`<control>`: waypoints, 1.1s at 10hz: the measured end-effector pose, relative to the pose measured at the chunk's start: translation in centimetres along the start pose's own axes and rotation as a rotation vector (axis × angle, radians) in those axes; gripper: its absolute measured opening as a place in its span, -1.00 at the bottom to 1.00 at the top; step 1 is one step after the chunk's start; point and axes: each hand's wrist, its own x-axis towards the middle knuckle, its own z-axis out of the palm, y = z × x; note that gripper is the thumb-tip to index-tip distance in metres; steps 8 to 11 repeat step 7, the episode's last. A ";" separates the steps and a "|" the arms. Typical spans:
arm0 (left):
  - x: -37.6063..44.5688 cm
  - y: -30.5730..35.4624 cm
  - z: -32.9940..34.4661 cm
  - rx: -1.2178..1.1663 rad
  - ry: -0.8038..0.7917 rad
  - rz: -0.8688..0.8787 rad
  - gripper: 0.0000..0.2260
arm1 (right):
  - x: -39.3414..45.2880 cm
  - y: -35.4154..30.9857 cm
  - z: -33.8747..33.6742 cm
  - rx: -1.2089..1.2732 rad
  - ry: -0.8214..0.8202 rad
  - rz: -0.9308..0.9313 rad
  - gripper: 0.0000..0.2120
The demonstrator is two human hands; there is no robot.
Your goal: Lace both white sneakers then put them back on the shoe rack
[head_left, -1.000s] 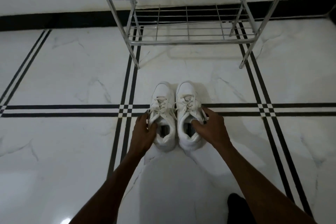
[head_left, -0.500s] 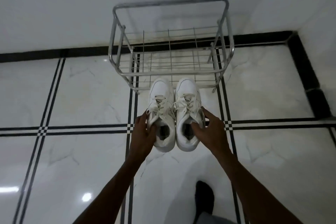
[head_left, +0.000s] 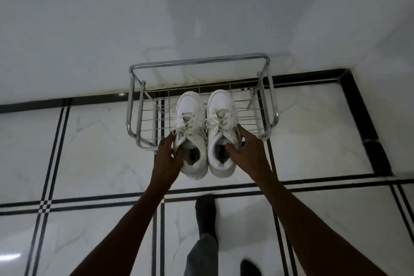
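Observation:
Two laced white sneakers are held side by side in the air, toes pointing away from me. My left hand point(head_left: 167, 152) grips the collar of the left sneaker point(head_left: 190, 119). The right sneaker point(head_left: 220, 112) is gripped at its collar by my right hand point(head_left: 244, 150), thumb inside the opening. Their toes hang over the top shelf of the chrome wire shoe rack point(head_left: 197, 61), which I see from above. The heels stick out in front of the rack's near edge.
The rack stands against a white wall point(head_left: 112, 18) on a white marble floor point(head_left: 89, 152) with black inlay lines. A black skirting runs along the wall and turns at the right corner. My dark-socked foot point(head_left: 205, 210) is on the floor below the sneakers.
Both hands have lifted the sneakers off the floor and carried them forward over the rack's top. The view has risen, so the rack now appears from above.

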 end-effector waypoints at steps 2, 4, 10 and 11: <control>8.5 -1.1 0.3 -0.011 -0.048 -0.018 -0.54 | 8.1 -0.3 2.7 -0.041 -0.017 0.016 -0.51; 12.3 -2.7 0.9 0.014 -0.125 -0.044 -0.56 | 11.5 0.5 4.1 -0.092 -0.069 0.067 -0.52; 13.2 -2.1 0.0 0.125 -0.153 -0.126 -0.27 | 12.6 -0.2 3.3 -0.163 -0.170 0.114 -0.24; 13.2 -2.1 0.0 0.125 -0.153 -0.126 -0.27 | 12.6 -0.2 3.3 -0.163 -0.170 0.114 -0.24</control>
